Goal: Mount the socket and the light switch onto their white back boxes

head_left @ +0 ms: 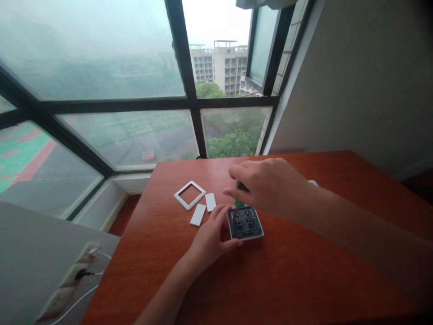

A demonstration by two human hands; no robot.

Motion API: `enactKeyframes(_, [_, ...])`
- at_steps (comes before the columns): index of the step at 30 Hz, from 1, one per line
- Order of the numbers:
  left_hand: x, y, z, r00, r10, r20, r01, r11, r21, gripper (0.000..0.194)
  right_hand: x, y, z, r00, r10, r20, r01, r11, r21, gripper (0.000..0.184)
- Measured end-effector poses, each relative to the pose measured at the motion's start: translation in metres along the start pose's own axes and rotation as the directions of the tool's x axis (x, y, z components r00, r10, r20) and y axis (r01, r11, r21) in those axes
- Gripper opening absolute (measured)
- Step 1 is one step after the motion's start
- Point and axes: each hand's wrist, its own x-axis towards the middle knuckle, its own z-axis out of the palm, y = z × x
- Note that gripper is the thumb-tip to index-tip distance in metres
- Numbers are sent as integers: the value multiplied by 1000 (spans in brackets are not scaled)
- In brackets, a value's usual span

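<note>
On the table lies a wall switch (246, 224) with its black inner side facing up and a white edge around it. My left hand (211, 237) grips it from the left, with the thumb at the near edge and fingers at the far left corner. My right hand (262, 183) is closed around a screwdriver (240, 203) with a green and dark handle, held upright over the switch's far left part. Its tip seems to reach the switch, though contact is hard to make out. Left of the switch lie a white square frame (182, 194) and two white rocker covers (198, 215).
The reddish-brown wooden table (287, 271) stands against a window. Behind my right forearm a small white object (313, 183) is partly hidden. Wall sockets (72, 274) with plugged-in cables are at lower left, and a wall (365, 81) rises at right.
</note>
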Motion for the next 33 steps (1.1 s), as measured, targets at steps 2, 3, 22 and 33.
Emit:
enactKeyframes(2, [0, 0, 0, 1000, 5, 0, -5, 1000, 5, 81, -2, -2, -3, 999, -42, 19, 41, 997, 62, 14])
enactKeyframes(3, [0, 0, -1, 1000, 5, -2, -5, 1000, 5, 80, -2, -2, -5, 996, -78, 34, 74, 992, 105, 14])
enactKeyframes(22, [1, -1, 0, 1000, -6, 4, 6, 1000, -8, 86, -3, -13, -9, 997, 35, 70, -33, 999, -36, 21])
enactKeyframes(33, [1, 1, -1, 1000, -10, 5, 10, 1000, 12, 82, -2, -11, -7, 998, 6, 61, -5, 1000, -18, 14])
